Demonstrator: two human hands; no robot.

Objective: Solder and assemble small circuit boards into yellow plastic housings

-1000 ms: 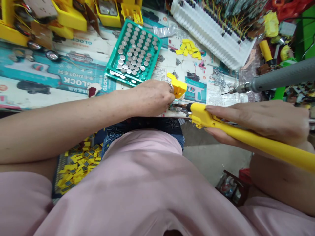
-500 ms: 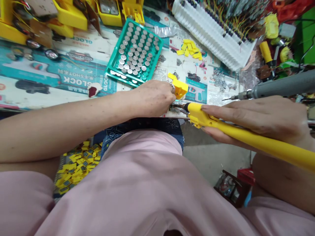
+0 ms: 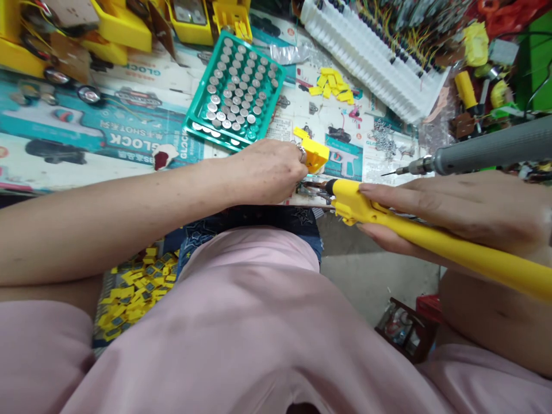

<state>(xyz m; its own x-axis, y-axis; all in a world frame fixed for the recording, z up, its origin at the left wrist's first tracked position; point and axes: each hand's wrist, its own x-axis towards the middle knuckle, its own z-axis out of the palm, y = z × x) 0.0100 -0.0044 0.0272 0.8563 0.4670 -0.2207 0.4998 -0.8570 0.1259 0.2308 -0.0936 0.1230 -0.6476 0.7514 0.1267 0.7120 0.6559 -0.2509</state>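
My left hand (image 3: 276, 169) lies at the table's front edge, its fingers pinched together. What they hold is mostly hidden, though a small dark part shows under the fingertips. Just beyond them sits a small yellow plastic case (image 3: 316, 156), close to the fingers. In my right hand (image 3: 466, 207) is a yellow soldering iron (image 3: 414, 233), with fingers along its side and its metal tip pointing left at my left fingertips. Above that hand a grey electric screwdriver (image 3: 487, 150) points left; whether the hand touches it, I cannot tell.
A green tray (image 3: 190, 123) of button cells stands behind my left hand. Farther right are small yellow pieces (image 3: 331, 85), a white ridged foam rack (image 3: 371, 63) with wired parts, and scattered screws (image 3: 386, 141). Yellow housings (image 3: 125, 29) crowd the back left. More yellow pieces (image 3: 133, 293) lie below.
The soldering iron and my right hand have shifted slightly right. The screwdriver's tip sits a little farther left. My left hand is almost unmoved.
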